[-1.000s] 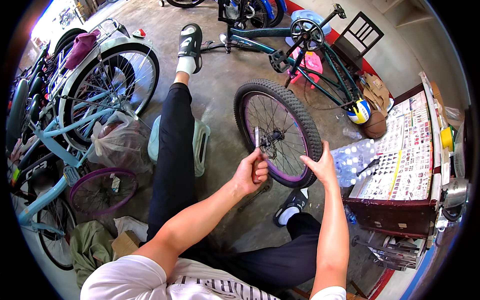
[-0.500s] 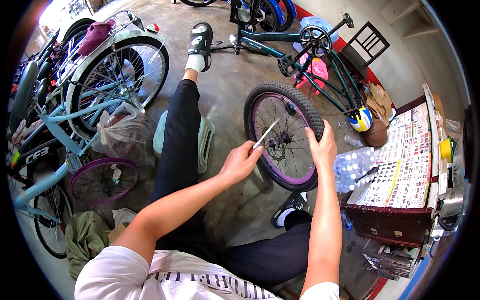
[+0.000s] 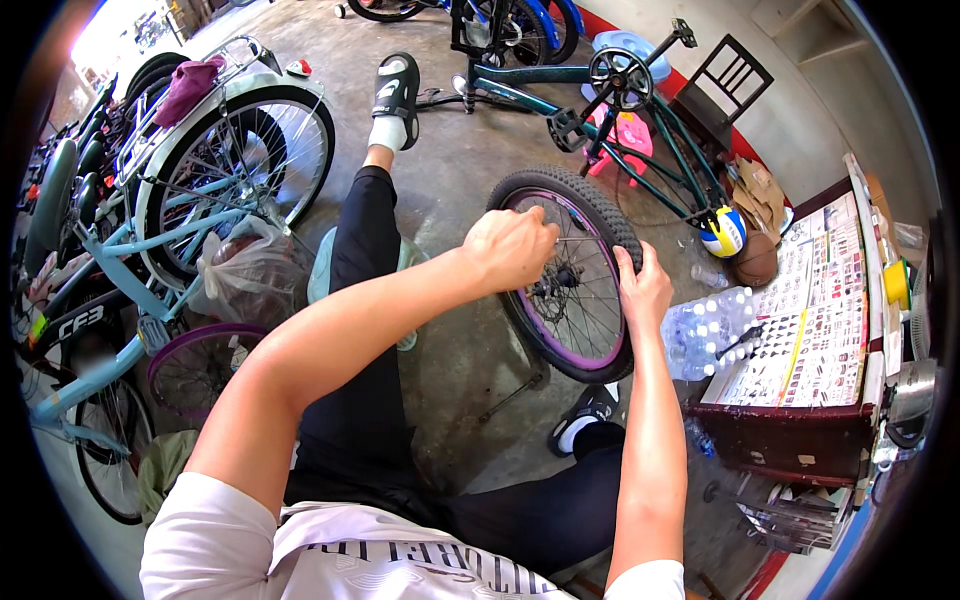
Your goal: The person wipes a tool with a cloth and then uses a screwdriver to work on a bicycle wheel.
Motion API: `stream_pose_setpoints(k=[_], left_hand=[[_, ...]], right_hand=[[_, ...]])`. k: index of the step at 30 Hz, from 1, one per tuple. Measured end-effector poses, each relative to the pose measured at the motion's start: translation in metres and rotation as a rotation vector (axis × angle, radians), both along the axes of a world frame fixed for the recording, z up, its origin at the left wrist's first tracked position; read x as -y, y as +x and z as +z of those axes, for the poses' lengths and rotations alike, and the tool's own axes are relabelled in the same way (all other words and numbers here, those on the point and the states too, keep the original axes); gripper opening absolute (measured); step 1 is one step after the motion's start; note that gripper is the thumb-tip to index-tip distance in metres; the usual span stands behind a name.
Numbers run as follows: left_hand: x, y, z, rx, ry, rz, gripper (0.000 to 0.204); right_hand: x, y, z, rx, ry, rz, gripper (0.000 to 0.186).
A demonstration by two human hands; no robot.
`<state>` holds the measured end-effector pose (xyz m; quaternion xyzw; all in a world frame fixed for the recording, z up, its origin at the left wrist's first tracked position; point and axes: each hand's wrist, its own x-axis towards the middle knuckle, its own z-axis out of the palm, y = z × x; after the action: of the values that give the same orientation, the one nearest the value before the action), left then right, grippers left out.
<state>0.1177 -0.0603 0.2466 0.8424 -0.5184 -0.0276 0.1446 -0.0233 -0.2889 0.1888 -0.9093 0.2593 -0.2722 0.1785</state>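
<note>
A bicycle wheel (image 3: pixel 570 367) with a knobby black tyre, purple rim and disc rotor stands tilted in front of me. My right hand (image 3: pixel 645 287) grips the tyre's right side, thumb on the near face, fingers around the outer edge. My left hand (image 3: pixel 510 250) is closed over the wheel's upper left part, hiding some rim and spokes. From its fist a slim silver tyre lever (image 3: pixel 576 239) sticks out to the right across the spokes; the fist covers its other end.
A wheelless dark green bicycle frame (image 3: pixel 530 75) lies beyond the wheel. Left are a pale blue bicycle (image 3: pixel 130 245) and a loose purple rim (image 3: pixel 155 375). To the right stand bottled water (image 3: pixel 705 335) and a paper-covered cabinet (image 3: pixel 785 470). My feet flank the wheel.
My left hand has moved up and right from near the hub to the upper rim, carrying the tyre lever. My right hand keeps its hold, and the wheel has barely moved.
</note>
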Motion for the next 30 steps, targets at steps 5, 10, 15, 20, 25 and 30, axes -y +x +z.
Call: stream_pose_setpoints(k=[5,10,15,20,25,30], left_hand=[[0.018,0.012,0.018,0.061,0.19,-0.082,0.026],[0.042,0.003,0.073,0.085,0.307,-0.091,0.019],[0.057,-0.004,0.09,0.089,0.408,-0.091,0.019],[0.059,-0.006,0.077,0.085,0.357,-0.092,0.019],[0.059,-0.021,0.052,0.139,0.231,-0.058,0.019],[0.066,-0.016,0.065,0.18,0.228,-0.161,0.017]], right_hand=[[0.002,0.002,-0.001,-0.035,0.008,-0.017,0.054],[-0.001,0.003,0.002,-0.018,-0.07,0.023,0.051],[0.003,0.003,-0.003,-0.005,-0.091,0.051,0.051],[0.007,0.002,-0.004,0.021,-0.05,0.068,0.051],[0.014,-0.001,-0.007,0.039,-0.03,0.067,0.049],[0.013,-0.003,-0.003,0.025,-0.004,0.094,0.048]])
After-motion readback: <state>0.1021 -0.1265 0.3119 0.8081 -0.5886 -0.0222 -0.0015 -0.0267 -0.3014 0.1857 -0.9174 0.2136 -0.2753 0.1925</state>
